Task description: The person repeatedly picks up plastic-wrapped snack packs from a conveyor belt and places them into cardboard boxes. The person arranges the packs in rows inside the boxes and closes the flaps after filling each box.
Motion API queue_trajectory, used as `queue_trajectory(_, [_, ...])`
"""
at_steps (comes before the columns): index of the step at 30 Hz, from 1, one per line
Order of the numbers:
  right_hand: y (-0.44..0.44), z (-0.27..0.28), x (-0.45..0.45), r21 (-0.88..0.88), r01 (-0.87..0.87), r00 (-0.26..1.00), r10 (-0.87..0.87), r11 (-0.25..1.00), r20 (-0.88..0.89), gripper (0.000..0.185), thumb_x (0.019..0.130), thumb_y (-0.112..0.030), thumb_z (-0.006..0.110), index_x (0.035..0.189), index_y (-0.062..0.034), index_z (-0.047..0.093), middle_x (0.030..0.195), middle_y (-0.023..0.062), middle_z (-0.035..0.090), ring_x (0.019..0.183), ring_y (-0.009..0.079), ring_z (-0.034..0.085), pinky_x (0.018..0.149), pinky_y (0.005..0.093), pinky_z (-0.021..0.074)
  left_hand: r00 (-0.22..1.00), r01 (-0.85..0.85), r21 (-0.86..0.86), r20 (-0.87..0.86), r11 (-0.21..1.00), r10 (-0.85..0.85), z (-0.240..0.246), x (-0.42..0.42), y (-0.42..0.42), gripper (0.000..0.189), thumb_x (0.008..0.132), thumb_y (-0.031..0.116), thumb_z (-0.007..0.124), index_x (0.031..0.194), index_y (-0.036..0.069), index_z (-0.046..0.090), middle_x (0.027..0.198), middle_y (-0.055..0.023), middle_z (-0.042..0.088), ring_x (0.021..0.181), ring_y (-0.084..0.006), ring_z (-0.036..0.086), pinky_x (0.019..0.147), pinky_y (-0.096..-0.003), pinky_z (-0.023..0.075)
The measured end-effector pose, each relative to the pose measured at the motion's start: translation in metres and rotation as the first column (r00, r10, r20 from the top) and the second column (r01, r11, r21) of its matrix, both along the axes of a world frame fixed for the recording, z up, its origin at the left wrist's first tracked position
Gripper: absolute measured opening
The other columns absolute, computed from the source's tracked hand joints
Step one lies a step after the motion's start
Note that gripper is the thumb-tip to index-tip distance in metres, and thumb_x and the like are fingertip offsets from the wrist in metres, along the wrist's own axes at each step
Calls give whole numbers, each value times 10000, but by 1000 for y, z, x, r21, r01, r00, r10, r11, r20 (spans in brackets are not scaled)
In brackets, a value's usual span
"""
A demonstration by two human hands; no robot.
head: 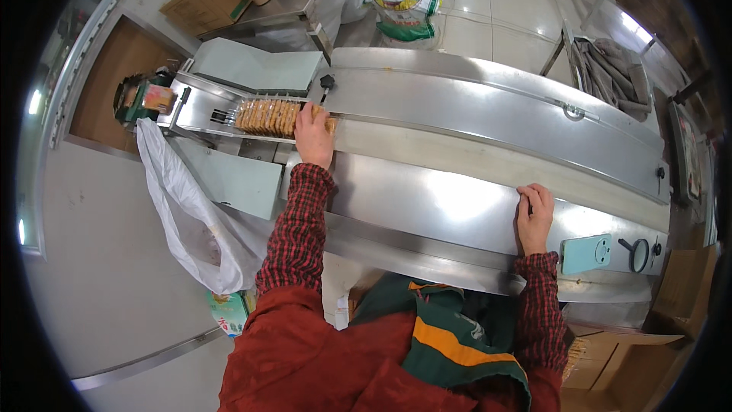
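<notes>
A row of wrapped biscuits stands on edge in a metal channel at the left end of a pale conveyor belt. My left hand lies over the right end of this row, fingers touching the last biscuits; whether it grips them I cannot tell. My right hand rests on the near steel rail of the conveyor, its fingers curled at the rail's edge; its palm is hidden. Right of it, a light blue phone lies on the steel beside a small round mirror.
A white plastic bag hangs below the channel's left end. Pale green panels flank the channel. A cardboard box sits on a table at the upper left; open cartons stand at lower right. A filled sack stands beyond the conveyor.
</notes>
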State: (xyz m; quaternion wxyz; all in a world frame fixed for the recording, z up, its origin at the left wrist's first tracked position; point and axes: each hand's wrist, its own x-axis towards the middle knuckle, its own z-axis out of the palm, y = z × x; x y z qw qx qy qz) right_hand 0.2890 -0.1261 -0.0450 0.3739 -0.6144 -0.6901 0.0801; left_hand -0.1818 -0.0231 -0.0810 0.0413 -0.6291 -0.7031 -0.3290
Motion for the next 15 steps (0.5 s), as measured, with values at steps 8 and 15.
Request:
queue_trajectory(8, [0, -1, 0, 30, 22, 1000, -22, 999, -8, 128, 829, -3, 610, 925, -64, 668, 1014, 93, 620, 976, 288, 577, 865, 387, 442, 915, -226, -262, -387, 938, 113, -1, 20, 4, 292, 816, 156, 621, 1107, 181, 627, 1416, -37, 417, 1216, -448, 422, 961, -608, 402])
queue_trajectory(15, [0, -4, 0, 61, 14, 1000, -13, 998, -24, 134, 816, 6, 612, 915, -62, 670, 1005, 92, 623, 973, 287, 580, 868, 381, 442, 992, 94, -17, 87, 995, -92, 24, 5, -5, 213, 853, 151, 625, 1063, 131, 646, 1295, -88, 532, 1085, -323, 582, 857, -398, 510])
